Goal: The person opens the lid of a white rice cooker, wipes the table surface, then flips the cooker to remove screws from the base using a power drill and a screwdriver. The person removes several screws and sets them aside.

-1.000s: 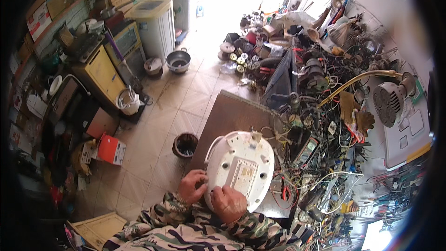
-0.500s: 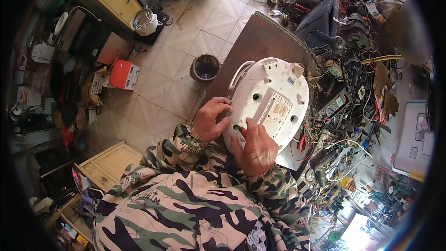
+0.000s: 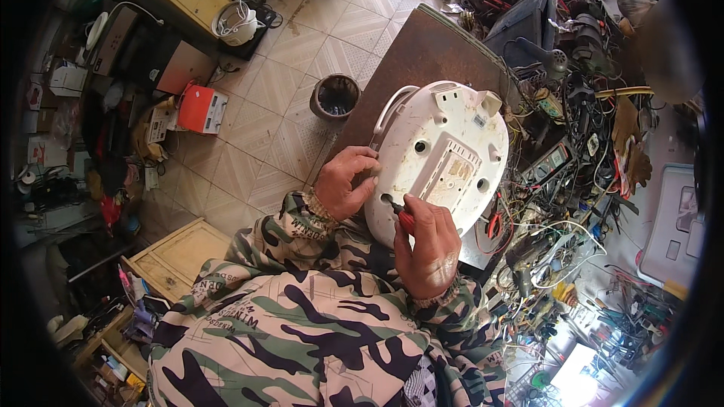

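Observation:
Bottom side up on the table's near end lies a white oval appliance (image 3: 403, 173), which looks like a rice cooker, with a carrying handle at its far left. Stains mark its base, which has a vented panel in the middle and several round screw holes. My right hand (image 3: 430, 249) is closed round a screwdriver (image 3: 406, 220) with a red handle. Its dark shaft points at the screw hole nearest me on the left; how deep the tip sits cannot be seen. Against the appliance's left edge, my left hand (image 3: 345, 183) has its fingers curled, gripping the rim.
The brown tabletop (image 3: 422, 53) stretches away beyond the appliance. To its right is a heap of wires, parts and tools, with red-handled pliers (image 3: 494, 224) and a multimeter (image 3: 547, 163) close by. A dark pot (image 3: 334, 96) stands on the tiled floor left of the table.
My right hand has drawn back a little to the lower right and turned, so more of the screwdriver shows. My left hand stays at the appliance's edge. The whole view has shifted slightly.

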A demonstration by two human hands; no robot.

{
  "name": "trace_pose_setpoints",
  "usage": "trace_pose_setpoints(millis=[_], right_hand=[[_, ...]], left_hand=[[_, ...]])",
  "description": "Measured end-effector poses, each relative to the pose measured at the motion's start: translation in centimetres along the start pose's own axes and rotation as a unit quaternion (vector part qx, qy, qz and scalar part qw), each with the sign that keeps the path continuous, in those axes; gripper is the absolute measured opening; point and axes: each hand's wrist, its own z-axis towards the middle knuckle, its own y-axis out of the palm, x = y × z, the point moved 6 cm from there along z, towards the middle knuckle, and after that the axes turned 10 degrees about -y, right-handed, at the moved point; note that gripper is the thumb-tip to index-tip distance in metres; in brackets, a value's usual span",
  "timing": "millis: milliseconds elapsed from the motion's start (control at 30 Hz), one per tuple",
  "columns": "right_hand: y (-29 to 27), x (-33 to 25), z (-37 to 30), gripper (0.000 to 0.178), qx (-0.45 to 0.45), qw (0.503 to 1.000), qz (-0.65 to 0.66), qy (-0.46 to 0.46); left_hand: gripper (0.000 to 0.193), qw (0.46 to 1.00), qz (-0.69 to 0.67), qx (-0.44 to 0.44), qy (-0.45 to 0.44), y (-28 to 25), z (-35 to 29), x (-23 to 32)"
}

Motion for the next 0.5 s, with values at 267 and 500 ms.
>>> trace_pose_setpoints(millis=[267, 500], right_hand=[[-1.5, -0.6, -0.4, 0.050, 0.021, 1.000, 0.008, -0.006], [-3.4, -1.5, -0.9, 0.055, 0.044, 0.999, 0.009, -0.010]], left_hand=[[0.025, 1.000, -0.006, -0.001, -0.014, 0.0, 0.0, 0.1], [0.030, 0.999, 0.020, -0.037, 0.003, -0.3, -0.2, 1.1]])
